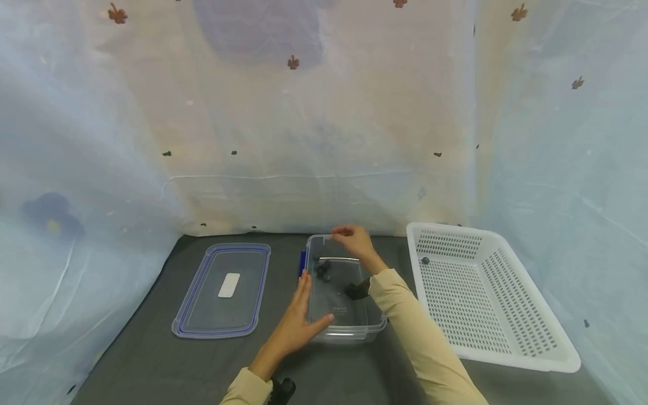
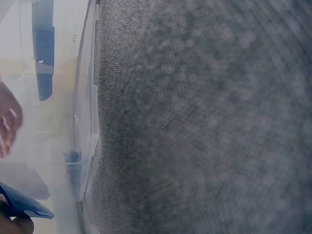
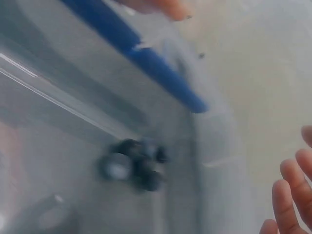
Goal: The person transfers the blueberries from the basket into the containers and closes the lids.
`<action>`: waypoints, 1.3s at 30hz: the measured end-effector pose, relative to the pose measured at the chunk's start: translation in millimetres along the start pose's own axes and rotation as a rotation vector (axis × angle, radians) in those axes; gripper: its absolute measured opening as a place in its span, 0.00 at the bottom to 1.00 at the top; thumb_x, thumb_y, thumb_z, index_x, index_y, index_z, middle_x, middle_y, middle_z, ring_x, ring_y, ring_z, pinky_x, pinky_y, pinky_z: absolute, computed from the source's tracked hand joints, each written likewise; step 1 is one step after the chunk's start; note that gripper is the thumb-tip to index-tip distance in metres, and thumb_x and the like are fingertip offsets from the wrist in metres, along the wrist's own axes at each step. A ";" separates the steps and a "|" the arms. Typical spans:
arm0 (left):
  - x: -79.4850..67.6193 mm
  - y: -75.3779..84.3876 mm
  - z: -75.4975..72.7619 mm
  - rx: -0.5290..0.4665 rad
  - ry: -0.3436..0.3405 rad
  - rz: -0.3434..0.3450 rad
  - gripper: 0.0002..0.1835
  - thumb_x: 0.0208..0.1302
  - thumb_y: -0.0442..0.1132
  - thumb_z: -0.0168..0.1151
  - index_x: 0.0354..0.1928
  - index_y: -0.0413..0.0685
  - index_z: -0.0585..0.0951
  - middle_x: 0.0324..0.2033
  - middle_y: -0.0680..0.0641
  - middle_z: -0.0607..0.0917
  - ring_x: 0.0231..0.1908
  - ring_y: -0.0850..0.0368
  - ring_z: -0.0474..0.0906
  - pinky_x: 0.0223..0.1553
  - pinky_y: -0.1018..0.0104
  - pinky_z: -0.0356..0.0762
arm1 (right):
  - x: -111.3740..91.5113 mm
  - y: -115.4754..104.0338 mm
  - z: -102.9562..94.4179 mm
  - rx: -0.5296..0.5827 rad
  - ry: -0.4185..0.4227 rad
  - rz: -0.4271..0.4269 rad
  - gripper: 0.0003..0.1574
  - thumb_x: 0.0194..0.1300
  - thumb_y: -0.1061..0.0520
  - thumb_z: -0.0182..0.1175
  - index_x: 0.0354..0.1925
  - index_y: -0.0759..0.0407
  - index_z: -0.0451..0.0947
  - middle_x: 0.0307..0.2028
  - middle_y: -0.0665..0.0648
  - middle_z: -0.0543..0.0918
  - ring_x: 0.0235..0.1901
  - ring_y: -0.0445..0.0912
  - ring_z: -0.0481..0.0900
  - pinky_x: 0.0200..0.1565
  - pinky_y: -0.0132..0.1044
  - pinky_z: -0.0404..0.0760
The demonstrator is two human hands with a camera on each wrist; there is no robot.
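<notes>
A clear plastic box [image 1: 349, 332] with blue side latches stands in the middle of the table. Inside, at its left side, lies a cluster of small dark round pieces [image 1: 322, 270], blurred in the right wrist view. My left hand [image 1: 293, 329] lies along the box's left side, fingers straight, thumb over the near left corner. In the left wrist view a fingertip [image 2: 22, 224] is right at a blue latch [image 2: 29, 202]. Over the far rim of the box is my right hand [image 1: 356, 242], its fingers loosely bent with nothing seen between them.
To the left a clear lid [image 1: 217, 326] with a blue seal and white label lies flat. At right stands a white perforated basket [image 1: 531, 360] with one small dark ball [image 1: 425, 260] in it. A patterned plastic sheet [image 1: 324, 129] rises behind the grey table.
</notes>
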State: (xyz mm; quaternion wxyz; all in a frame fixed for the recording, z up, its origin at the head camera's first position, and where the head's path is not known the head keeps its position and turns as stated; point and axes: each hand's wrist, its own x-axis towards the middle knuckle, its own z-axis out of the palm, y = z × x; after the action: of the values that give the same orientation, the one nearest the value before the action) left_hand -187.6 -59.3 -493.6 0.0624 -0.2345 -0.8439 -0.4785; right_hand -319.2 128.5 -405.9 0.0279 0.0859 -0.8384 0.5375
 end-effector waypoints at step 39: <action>-0.9 -0.5 0.8 0.008 0.010 -0.006 0.55 0.59 0.56 0.67 0.76 0.39 0.44 0.75 0.40 0.40 0.72 0.43 0.39 0.65 0.38 0.47 | -54.1 101.7 -196.3 -0.552 0.232 -0.026 0.20 0.63 0.62 0.62 0.50 0.76 0.76 0.44 0.75 0.80 0.45 0.68 0.77 0.46 0.60 0.75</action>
State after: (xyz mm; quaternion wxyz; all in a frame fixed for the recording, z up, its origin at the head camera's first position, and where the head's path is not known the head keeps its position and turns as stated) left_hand -186.9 -59.2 -494.8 0.0660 -0.2294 -0.8463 -0.4763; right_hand -292.6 353.9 -422.1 0.1528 0.0240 -0.9429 0.2950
